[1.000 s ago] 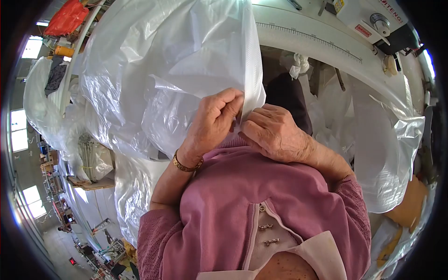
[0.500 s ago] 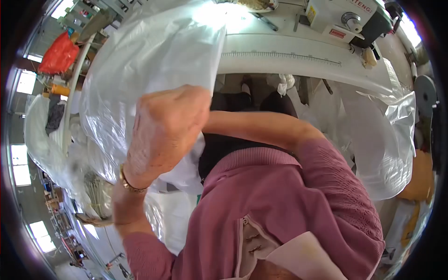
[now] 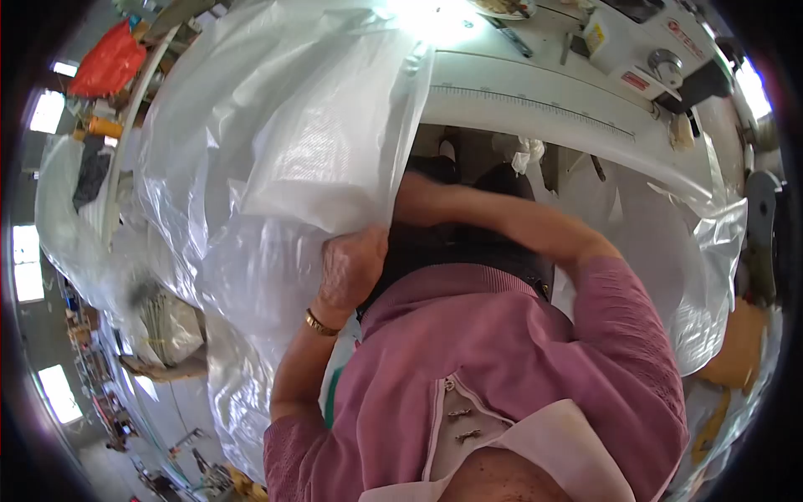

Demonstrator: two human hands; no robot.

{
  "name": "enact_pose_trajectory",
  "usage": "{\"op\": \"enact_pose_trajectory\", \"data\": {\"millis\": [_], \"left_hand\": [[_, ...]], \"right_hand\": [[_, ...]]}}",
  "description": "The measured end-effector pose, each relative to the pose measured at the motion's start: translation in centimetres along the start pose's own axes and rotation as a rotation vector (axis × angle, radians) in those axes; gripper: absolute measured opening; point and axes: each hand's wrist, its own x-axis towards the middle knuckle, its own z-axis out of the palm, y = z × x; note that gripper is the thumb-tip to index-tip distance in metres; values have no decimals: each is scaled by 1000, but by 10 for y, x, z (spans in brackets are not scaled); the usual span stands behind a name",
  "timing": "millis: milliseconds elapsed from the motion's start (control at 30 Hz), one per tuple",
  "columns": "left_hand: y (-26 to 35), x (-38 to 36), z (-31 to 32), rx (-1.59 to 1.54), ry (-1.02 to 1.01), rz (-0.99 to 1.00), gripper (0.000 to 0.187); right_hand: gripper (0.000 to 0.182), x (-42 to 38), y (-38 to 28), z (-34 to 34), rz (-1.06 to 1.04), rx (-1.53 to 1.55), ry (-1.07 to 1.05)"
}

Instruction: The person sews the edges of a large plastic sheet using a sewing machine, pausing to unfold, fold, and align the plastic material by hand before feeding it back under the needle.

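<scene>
Gleaming in broad, crinkled folds, the translucent plastic sheeting point(image 3: 201, 167) spreads down the left side of the view from the bright light point(image 3: 439, 21) at the edge of the pale worktable point(image 3: 519, 69). Its surface is thin and glossy, with sharp creases catching the light; near the middle lies a whiter, roughly four-sided layer point(image 3: 322, 155) with a fine, woven-looking grain and a rounded lower corner. The left hand point(image 3: 353, 266) is closed on the sheeting at that lower corner, knuckles up and fingers curled under, so the fingertips are hidden. Its wrist, ringed by a gold-coloured watch band point(image 3: 321, 324), is nearly in line with the forearm, which rises from a bent elbow. The right forearm reaches across the body above the ribbed hem of the pink knit top point(image 3: 502, 351), and the right hand point(image 3: 416, 199) is at the sheeting's right edge, blurred and partly covered; whether it grips anything cannot be told. Printed along the worktable's smooth, curved front is a ruler scale point(image 3: 535, 102), and a white, boxy machine point(image 3: 623, 46) with a round metal knob point(image 3: 667, 67) stands at its right.
</scene>
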Motion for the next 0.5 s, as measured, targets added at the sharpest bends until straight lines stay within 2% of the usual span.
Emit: {"op": "enact_pose_trajectory", "data": {"millis": [33, 67, 100, 133, 167, 233, 267, 333, 367, 433, 500], "left_hand": [[1, -6, 9, -6, 5, -30, 11], [3, -10, 17, -238, 61, -255, 12], [5, -13, 22, -467, 124, -480, 13], [7, -14, 27, -596, 183, -545, 13], [11, -13, 27, -596, 191, -578, 13], [20, -5, 18, -1035, 34, -987, 14], [21, -4, 14, -1031, 52, -1008, 14], [22, -6, 7, -1288, -12, -1089, 15], [21, -8, 8, -1281, 7, -1102, 15], [17, -13, 11, -1413, -15, -1014, 15], [18, -14, 10, -1474, -40, -1010, 12]], "right_hand": [[22, -18, 2, -30, -16, 75, -100], [23, -28, -10, -72, -30, 152, -199], [19, -28, -35, -111, 59, 17, -251], [20, -27, -54, -138, 141, -122, -302], [20, -29, -56, -142, 125, -107, -328], [22, -30, -52, -144, -342, -302, 98], [22, -29, -50, -143, -360, -285, 88], [23, -27, -47, -139, -487, -281, 50], [23, -27, -47, -137, -505, -268, 48], [23, -29, -47, -130, -532, -178, 26], [23, -29, -46, -124, -547, -140, 12]]}}
